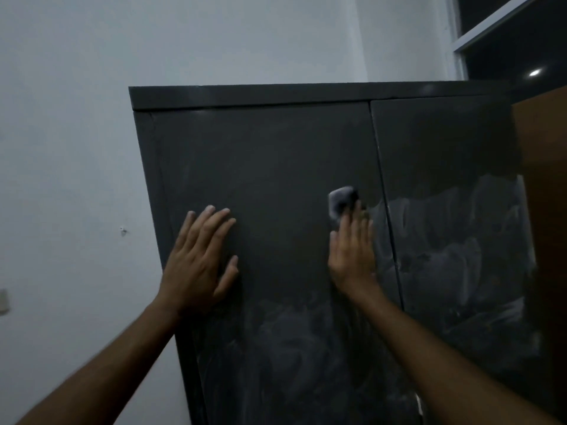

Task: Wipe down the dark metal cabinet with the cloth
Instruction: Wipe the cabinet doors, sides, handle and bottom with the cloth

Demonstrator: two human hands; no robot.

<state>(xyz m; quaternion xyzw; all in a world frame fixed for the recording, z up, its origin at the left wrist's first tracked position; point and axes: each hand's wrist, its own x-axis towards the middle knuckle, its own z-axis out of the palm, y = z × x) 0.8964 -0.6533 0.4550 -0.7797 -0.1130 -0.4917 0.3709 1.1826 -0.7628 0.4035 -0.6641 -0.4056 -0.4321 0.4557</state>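
Observation:
A tall dark metal cabinet [276, 154] with two doors fills the middle of the view. My left hand [199, 262] lies flat on the left door with its fingers spread and straight. My right hand [352, 253] presses a small grey cloth [342, 200] against the same door, close to the seam between the doors. Its fingers are straight and blurred, and the cloth sticks out above the fingertips. Pale smeared streaks cover the lower left door and much of the right door [445, 210].
A white wall [67, 148] stands to the left and behind the cabinet. A brown wooden panel [543, 148] adjoins the cabinet's right side. A dark window with a white frame [503, 23] is at the top right. A metal handle [418, 403] shows low at the door seam.

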